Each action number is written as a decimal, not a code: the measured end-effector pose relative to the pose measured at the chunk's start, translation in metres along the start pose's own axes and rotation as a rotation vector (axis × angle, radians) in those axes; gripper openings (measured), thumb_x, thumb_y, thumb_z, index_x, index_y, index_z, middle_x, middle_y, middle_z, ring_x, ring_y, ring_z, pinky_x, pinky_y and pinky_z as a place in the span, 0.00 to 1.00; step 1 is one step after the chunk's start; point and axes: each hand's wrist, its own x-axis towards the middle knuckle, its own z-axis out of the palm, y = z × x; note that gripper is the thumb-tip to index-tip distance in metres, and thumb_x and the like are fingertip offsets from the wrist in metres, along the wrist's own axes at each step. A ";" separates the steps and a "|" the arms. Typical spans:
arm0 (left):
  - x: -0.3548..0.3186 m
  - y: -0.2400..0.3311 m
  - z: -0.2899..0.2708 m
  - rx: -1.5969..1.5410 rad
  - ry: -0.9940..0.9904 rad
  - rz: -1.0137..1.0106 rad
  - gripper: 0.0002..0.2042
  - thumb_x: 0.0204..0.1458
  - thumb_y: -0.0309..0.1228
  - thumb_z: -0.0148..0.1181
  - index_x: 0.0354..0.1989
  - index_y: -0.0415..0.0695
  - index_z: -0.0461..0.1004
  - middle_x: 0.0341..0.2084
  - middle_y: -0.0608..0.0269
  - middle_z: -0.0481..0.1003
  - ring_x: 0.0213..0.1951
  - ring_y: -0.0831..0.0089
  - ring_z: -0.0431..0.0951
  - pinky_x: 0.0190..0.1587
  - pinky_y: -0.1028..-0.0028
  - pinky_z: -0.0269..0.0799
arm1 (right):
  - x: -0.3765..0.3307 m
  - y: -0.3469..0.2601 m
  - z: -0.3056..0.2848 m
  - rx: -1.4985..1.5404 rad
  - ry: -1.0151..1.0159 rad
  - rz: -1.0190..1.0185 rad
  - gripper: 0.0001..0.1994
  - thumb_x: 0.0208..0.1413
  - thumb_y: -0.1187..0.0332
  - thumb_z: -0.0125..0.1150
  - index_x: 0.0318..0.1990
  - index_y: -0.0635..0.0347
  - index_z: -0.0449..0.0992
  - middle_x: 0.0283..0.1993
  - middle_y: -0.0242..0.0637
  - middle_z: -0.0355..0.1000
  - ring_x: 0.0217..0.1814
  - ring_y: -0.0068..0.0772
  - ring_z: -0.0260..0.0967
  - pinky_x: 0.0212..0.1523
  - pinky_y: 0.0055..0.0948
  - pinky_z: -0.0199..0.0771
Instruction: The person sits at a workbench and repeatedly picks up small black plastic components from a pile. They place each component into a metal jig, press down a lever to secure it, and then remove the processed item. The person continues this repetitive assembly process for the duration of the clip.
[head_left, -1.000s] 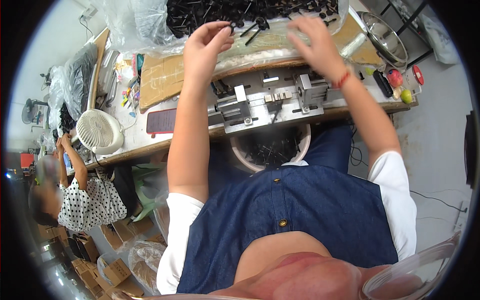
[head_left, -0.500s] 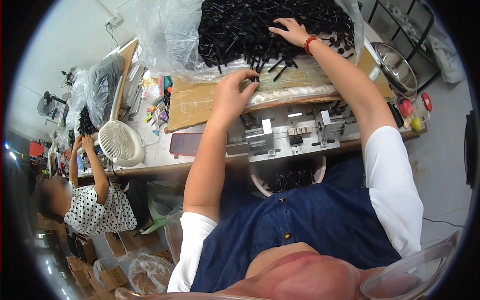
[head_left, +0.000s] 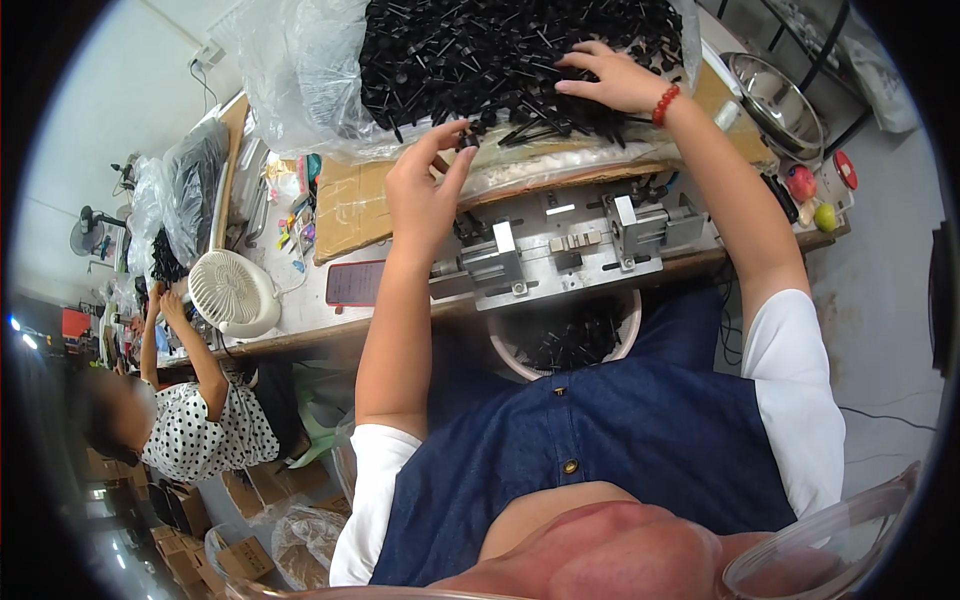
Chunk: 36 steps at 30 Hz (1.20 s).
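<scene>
Two bare hands, both mine, work above one crowded bench. My left hand pinches one small black part between thumb and forefinger, the gap narrowed to its width, just in front of the heap. My right hand, with one red bead bracelet at its wrist, has its fingers loosely parted over the heap; whether a fingertip has hold of any piece, I cannot tell. The one heap of black parts, slender stems with thicker heads and too many to count, lies on crinkled clear plastic sheeting. In front of it is a sheet of brown cardboard, flat and straight-edged. Nearer me stands one metal fixture, smooth and silver, with two upright blocks flanking a small notched piece at its centre. Below the bench edge, one round, pale-rimmed tub contains further black pieces, uncounted. To my left are one flat phone and one white fan with a round ribbed grille; to my right, one shiny metal bowl and two rounded fruits, one red, one green.
</scene>
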 end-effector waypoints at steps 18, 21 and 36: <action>-0.156 0.036 0.043 -0.205 -0.293 -0.081 0.12 0.54 0.19 0.70 0.48 0.40 0.83 0.44 0.60 0.74 0.27 0.81 0.77 0.30 0.79 0.73 | 0.003 -0.075 -0.004 0.495 0.256 -0.495 0.09 0.62 0.64 0.63 0.43 0.59 0.81 0.44 0.42 0.80 0.43 0.44 0.76 0.46 0.41 0.75; -0.158 0.032 0.055 -0.060 -0.253 -0.002 0.12 0.53 0.22 0.71 0.46 0.48 0.85 0.45 0.62 0.70 0.25 0.79 0.74 0.31 0.76 0.72 | -0.014 -0.047 -0.018 1.241 0.097 -0.008 0.09 0.68 0.65 0.59 0.48 0.61 0.77 0.40 0.40 0.80 0.32 0.29 0.75 0.34 0.27 0.76; -0.155 0.029 0.069 0.115 -0.291 0.048 0.16 0.57 0.29 0.67 0.55 0.50 0.81 0.59 0.64 0.78 0.43 0.63 0.85 0.42 0.68 0.82 | -0.170 -0.040 -0.024 1.573 0.035 -0.038 0.24 0.73 0.58 0.51 0.69 0.64 0.67 0.65 0.49 0.71 0.55 0.34 0.75 0.50 0.30 0.78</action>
